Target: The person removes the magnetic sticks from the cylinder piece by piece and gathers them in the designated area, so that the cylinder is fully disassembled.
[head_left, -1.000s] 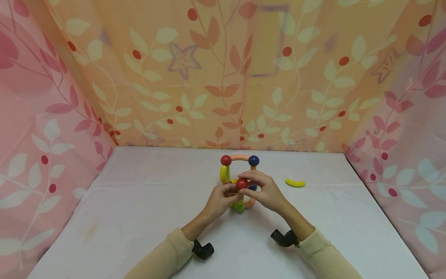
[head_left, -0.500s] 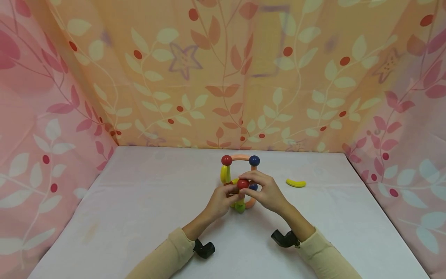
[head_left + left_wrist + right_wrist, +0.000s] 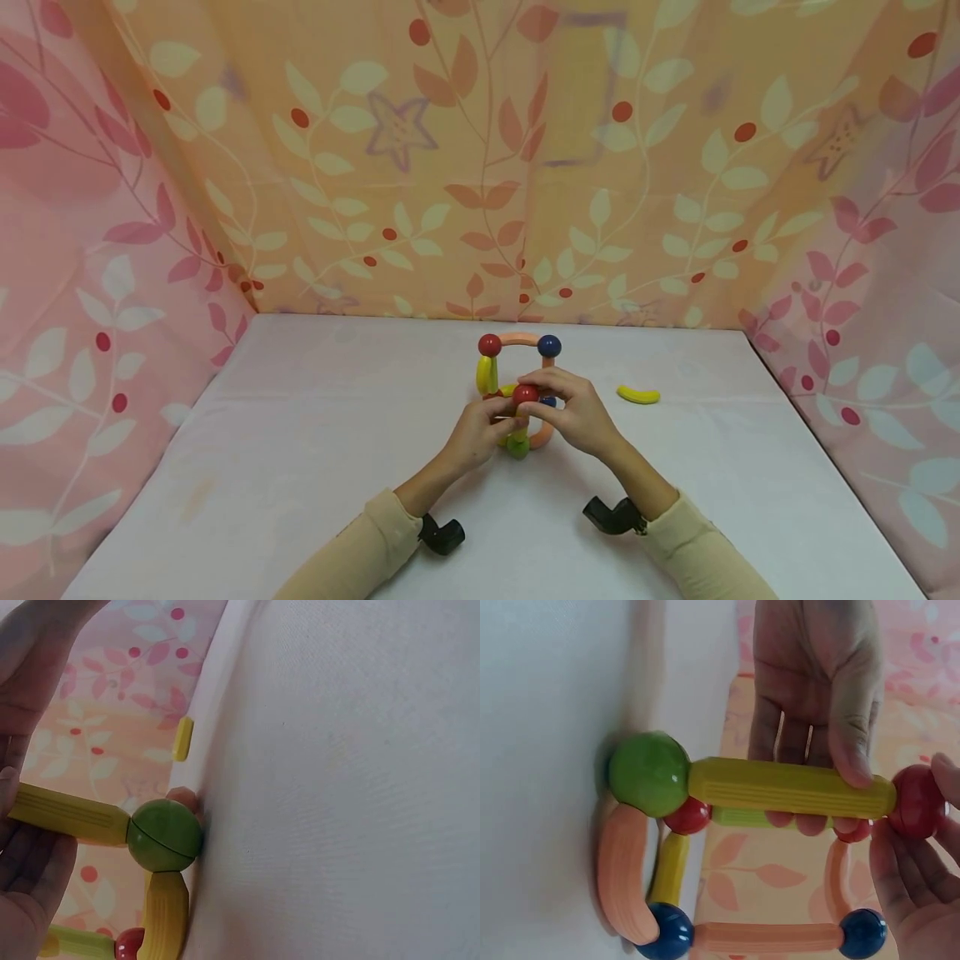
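A toy frame of coloured balls and rods stands on the table. Its front upright is a straight yellow rod, rising from a green ball and topped by a red ball. My left hand grips this rod near its upper end, thumb on one side and fingers behind. Thumb and fingers of my right hand pinch the red ball from the right. A curved orange rod links the green ball to a blue ball. At the back, another orange rod spans the frame's top.
A loose yellow curved rod lies on the white table, right of the frame. Patterned cloth walls the table at the back and both sides. A black wrist mount sits on each forearm.
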Demonstrator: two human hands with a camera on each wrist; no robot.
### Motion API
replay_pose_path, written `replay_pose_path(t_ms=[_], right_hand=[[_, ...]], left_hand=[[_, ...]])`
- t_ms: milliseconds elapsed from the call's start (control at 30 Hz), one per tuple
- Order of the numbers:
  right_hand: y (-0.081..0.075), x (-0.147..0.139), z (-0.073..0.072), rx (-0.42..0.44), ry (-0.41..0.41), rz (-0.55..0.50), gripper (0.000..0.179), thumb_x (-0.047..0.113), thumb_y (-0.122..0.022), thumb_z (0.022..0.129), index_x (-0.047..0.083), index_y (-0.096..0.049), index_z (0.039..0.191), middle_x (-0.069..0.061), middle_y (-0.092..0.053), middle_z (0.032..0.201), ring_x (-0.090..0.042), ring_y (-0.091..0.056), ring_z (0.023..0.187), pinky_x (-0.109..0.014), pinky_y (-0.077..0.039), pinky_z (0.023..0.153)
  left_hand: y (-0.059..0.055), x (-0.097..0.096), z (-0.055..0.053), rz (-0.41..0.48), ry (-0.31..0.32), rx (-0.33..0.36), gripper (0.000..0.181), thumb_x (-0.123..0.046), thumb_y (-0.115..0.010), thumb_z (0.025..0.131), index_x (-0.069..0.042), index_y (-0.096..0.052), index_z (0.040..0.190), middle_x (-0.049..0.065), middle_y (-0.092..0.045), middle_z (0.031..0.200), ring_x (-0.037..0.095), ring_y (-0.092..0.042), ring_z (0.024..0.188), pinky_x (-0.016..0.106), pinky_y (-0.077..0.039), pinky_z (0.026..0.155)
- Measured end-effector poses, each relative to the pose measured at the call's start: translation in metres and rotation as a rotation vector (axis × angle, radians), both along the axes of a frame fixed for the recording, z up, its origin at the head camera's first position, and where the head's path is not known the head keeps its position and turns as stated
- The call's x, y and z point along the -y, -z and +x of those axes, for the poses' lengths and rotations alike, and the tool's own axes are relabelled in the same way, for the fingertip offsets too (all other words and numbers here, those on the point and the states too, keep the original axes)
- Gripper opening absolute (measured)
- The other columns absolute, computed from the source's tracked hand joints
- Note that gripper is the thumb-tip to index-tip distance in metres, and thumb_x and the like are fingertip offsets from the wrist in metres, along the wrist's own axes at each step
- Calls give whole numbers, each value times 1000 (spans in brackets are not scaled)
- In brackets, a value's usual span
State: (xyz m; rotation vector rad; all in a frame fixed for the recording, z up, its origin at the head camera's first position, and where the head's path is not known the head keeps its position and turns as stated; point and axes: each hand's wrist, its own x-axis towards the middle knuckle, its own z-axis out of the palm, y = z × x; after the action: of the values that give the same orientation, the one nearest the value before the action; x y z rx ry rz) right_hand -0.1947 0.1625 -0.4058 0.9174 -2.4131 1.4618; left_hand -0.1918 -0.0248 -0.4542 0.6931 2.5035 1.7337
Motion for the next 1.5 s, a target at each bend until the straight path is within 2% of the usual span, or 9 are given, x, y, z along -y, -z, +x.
replay_pose_path(t_ms=[100,200,333,600,933,1200,1333,1500], right_hand=[[0,-1,-1,30,44,-64,30,7,-73,86,3,-68,115,-13,-68,108,-11,-65,94,-21,-56,85],[-7,-5,-4,58,88,-152,30,4,-72,86,-1,-67,115,-16,-66,108,-6,-62,92,-15,-54,82],[-18,-8,-7,82,91,-203,32,3,-71,86,-5,-65,117,-20,-64,109,-6,-61,91,-15,-54,81],[-14,-9,-5,141,90,-143,32,8,-72,87,0,-66,118,-17,-65,111,-7,-61,95,-16,-53,84],[-14,-12,-4,143,84,-134,32,9,-72,87,2,-67,118,-17,-66,112,-7,-61,95,-16,-53,84],[-13,-14,-5,142,93,-127,32,9,-72,87,2,-67,118,-16,-67,112,-8,-61,95,-17,-54,83],[-16,-17,-5,114,84,-122,32,8,-72,87,0,-67,117,-18,-67,109,-6,-62,93,-16,-54,83],[-25,-26,-12,22,97,-146,31,0,-73,84,-4,-67,114,-21,-67,106,-2,-62,92,-14,-54,82]], left_hand=[[-1,-1,1,3,9,-1,31,-15,-67,92,-3,-68,119,11,-72,111,22,-68,98,29,-57,87],[-1,-2,1,0,17,5,30,-14,-67,91,-2,-68,119,11,-71,112,22,-67,100,30,-57,87],[-2,-1,0,-12,10,23,30,-17,-67,92,-4,-68,119,9,-71,112,22,-66,101,29,-57,87],[-1,-1,1,-18,-2,42,32,-19,-67,92,-4,-68,120,9,-70,115,23,-67,103,31,-57,88],[-2,-1,-1,-27,-38,54,30,-21,-66,93,-4,-69,117,9,-72,110,23,-68,100,30,-57,88],[-1,-1,-1,-13,-30,48,30,-20,-67,91,-2,-69,115,10,-72,108,23,-68,98,29,-57,86],[-1,-1,-1,-8,-33,67,30,-21,-67,91,-4,-69,116,9,-72,108,22,-68,98,28,-57,87],[-1,-1,-1,-8,-33,71,31,-22,-67,92,-4,-69,117,9,-72,109,22,-68,99,28,-57,87]])
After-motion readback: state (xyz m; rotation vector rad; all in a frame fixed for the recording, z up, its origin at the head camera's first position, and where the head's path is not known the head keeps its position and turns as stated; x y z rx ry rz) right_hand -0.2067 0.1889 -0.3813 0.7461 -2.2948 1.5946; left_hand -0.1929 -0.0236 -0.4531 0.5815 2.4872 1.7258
